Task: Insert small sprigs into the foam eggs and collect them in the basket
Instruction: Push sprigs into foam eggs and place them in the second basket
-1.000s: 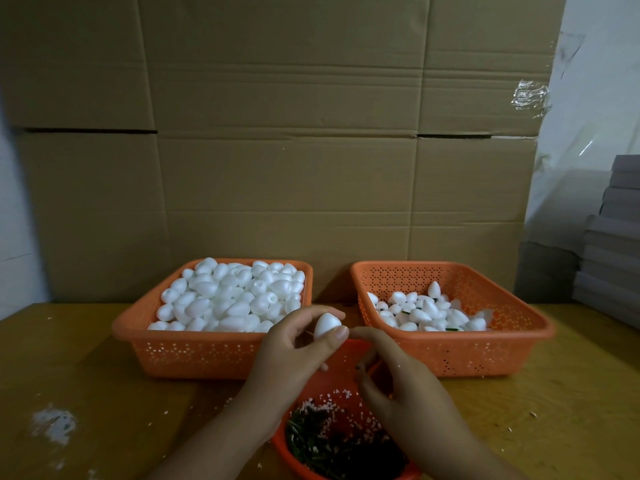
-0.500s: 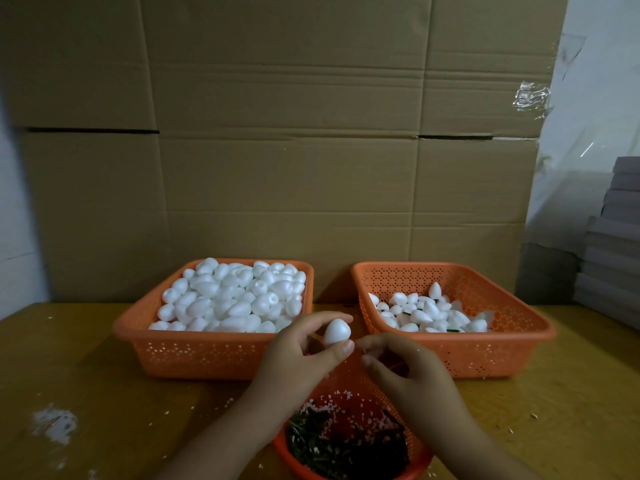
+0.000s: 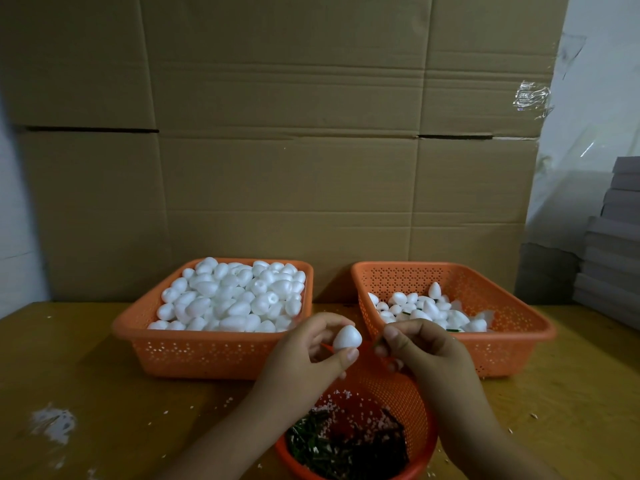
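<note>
**Egg held up, sprig coming in from the right**

The left hand [image 3: 304, 355] pinches one foam egg [image 3: 347, 337] between thumb and fingertips, lifted clear above the round sprig basket [image 3: 420, 427] so its blunt end faces the other hand. The right hand [image 3: 420, 348] has its fingers curled tight around what looks like a thin green sprig [image 3: 378, 342] (only a sliver shows, so I cannot be sure of its length), aimed at the egg and just beside it, not yet touching as far as I can tell.

The layout seems to serve the work: blank eggs heaped in the left basket [image 3: 214, 351], near the hand that picks them; finished eggs, some showing green, in the right basket [image 3: 502, 348], near the hand that would drop them off; dark sprigs and foam crumbs directly under both hands. All three sit on a wooden table [image 3: 86, 393], backed by a cardboard sheet [image 3: 311, 150].
</note>
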The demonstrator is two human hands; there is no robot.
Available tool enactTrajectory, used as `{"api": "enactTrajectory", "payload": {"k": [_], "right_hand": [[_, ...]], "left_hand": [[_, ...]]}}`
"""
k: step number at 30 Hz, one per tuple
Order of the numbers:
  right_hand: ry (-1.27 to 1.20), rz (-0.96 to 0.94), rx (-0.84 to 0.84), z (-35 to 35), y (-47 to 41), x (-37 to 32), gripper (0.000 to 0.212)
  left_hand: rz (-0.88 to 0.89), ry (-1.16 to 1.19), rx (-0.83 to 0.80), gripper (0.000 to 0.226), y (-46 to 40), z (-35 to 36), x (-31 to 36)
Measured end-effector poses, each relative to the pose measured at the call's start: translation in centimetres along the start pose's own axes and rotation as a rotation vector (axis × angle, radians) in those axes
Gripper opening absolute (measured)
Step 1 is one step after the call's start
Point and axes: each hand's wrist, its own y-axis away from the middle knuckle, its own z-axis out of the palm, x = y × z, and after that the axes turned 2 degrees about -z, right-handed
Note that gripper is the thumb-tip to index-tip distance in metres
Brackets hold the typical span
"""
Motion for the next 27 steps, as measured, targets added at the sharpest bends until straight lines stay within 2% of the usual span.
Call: {"api": "enactTrajectory", "payload": {"k": [9,15,19,27], "right_hand": [[-0.055,0.026,0.039,0.17,0.07,-0.14,0.018],[-0.087,0.047,0.062,0.09,0.06,-0.12,0.013],[-0.043,0.020,0.042,0.24,0.16,-0.27,0.017],[0.058,-0.039,0.016,0.44,0.32,-0.10,0.006]], "left_hand": [[0.034,-0.020,-0.052,0.034,0.16,-0.12,0.19],[0.035,-0.033,-0.073,0.036,0.13,-0.07,0.20],[0.050,-0.046,-0.102,0.036,0.17,-0.07,0.27],[0.052,-0.029,-0.132,0.040,0.26,-0.06,0.48]]}}
